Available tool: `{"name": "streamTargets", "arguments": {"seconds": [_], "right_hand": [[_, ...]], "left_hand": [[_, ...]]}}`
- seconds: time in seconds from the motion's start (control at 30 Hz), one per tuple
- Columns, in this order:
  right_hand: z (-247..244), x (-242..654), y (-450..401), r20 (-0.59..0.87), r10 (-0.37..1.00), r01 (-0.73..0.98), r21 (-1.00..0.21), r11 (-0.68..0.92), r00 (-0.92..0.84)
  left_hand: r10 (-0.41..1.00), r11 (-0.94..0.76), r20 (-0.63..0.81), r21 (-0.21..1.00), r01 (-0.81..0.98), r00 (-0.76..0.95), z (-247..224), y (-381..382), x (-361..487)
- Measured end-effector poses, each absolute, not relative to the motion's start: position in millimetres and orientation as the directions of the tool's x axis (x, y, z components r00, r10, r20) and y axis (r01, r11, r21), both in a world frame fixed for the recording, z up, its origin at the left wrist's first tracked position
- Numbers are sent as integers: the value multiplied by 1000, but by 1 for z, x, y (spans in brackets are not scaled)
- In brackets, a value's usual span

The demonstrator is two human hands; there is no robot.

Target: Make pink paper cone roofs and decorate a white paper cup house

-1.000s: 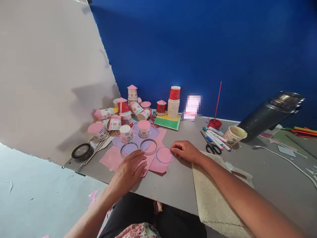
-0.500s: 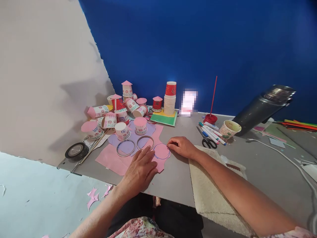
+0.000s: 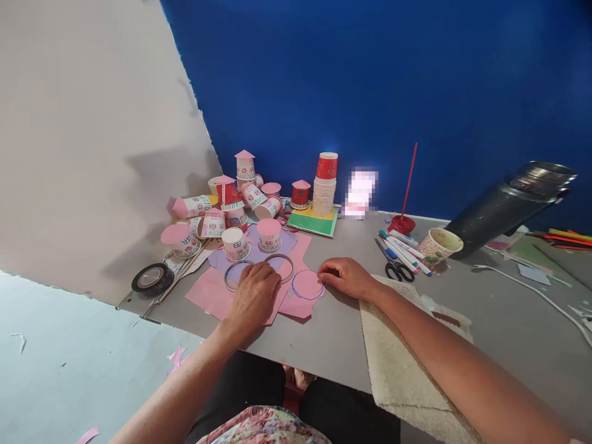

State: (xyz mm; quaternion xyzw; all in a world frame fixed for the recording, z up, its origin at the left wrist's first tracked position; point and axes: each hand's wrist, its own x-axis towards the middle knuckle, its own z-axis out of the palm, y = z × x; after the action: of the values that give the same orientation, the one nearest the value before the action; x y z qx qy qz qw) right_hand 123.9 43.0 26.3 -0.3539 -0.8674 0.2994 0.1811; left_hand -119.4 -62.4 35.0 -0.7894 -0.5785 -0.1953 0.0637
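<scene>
Pink paper lies on the grey table, with purple paper on its far part. Over the pink paper is my left hand, its fingers bent down together beside two tape rings, the left ring and the right ring; what its fingertips hold is hidden. A pink circle outlined in blue is at the paper's right side. My right hand rests at that circle's edge, thumb and fingertips pinched together; anything between them is too small to make out.
Decorated paper cups with pink tops crowd the back left. Behind are stacked cups. To the right are scissors, markers, a patterned cup, a dark flask and a beige cloth. Black tape lies left.
My left hand has moved slightly left and its spread fingers have drawn together over the rings. The view has shifted, so the table's things appear farther right. My right hand stays at the circle.
</scene>
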Motion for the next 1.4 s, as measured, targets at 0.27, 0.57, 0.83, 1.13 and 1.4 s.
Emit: {"name": "streamTargets", "arguments": {"seconds": [0.27,0.57,0.83,1.13,1.4], "right_hand": [[25,121,40,67,698,545,-573,612,-713],[21,123,41,60,701,558,-559,614,-711],[28,122,37,50,715,577,-552,602,-698],[26,123,40,67,729,548,-614,568,-681],[28,122,38,46,838,535,-750,388,-544]], "left_hand": [[865,-315,421,31,949,273,52,-92,-126],[882,-119,460,8,993,102,52,-123,-182],[899,-17,438,3,1000,14,51,-124,-196],[836,-175,544,147,973,69,42,-126,-170],[835,-459,432,209,863,340,33,-117,-94]]}}
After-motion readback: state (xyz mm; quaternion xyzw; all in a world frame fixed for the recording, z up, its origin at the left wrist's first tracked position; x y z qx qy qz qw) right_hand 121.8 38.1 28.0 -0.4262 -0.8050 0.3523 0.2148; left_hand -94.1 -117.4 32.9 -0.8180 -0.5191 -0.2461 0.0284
